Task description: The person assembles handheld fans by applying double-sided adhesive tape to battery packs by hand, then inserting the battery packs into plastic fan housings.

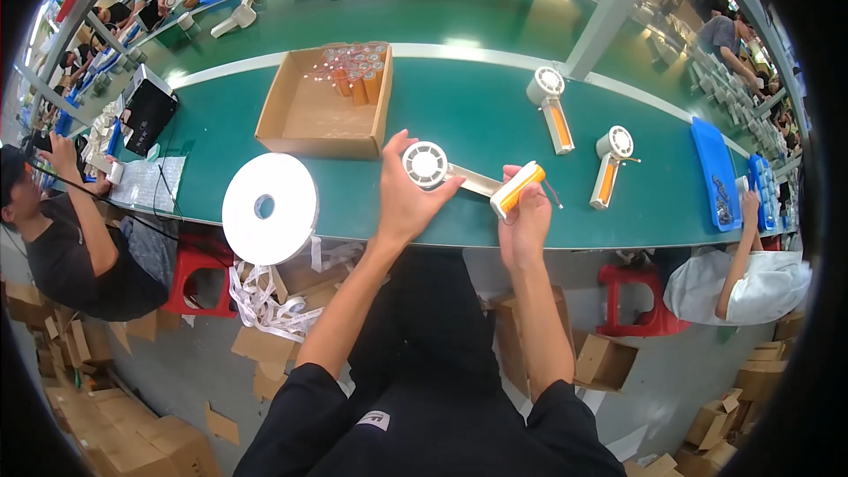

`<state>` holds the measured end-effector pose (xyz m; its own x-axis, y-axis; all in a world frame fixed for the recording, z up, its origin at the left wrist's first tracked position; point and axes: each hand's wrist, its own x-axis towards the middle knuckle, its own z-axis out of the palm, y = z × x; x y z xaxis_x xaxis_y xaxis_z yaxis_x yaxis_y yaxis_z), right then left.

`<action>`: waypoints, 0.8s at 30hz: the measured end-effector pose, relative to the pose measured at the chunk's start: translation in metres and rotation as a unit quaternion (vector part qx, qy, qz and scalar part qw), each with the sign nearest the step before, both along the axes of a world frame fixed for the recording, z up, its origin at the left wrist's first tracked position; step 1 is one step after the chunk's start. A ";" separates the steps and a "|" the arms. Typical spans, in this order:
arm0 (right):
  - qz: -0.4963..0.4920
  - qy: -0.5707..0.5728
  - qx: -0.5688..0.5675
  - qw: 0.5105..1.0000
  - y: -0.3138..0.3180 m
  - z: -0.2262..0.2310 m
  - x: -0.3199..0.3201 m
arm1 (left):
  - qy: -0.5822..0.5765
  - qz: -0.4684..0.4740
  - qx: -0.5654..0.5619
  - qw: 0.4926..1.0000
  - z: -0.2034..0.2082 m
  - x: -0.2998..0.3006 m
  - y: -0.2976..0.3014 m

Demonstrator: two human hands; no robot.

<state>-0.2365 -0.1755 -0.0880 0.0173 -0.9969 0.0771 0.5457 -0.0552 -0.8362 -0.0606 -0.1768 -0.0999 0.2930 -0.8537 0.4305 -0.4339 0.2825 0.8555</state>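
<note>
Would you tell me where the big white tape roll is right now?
In the head view, the white tape roll lies at the green table's near edge, left of the left hand, below the cardboard box.
</note>
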 end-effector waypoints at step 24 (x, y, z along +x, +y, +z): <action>0.043 -0.002 -0.004 0.999 0.014 0.011 -0.017 | 0.123 0.000 0.008 0.992 -0.002 0.008 0.003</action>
<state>-0.2530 -0.1612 -0.0767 0.1018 -0.9912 0.0852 0.5520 -0.0150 -0.8337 -0.0530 -0.1734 -0.1015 0.3872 -0.8600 0.3324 -0.2115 0.2680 0.9399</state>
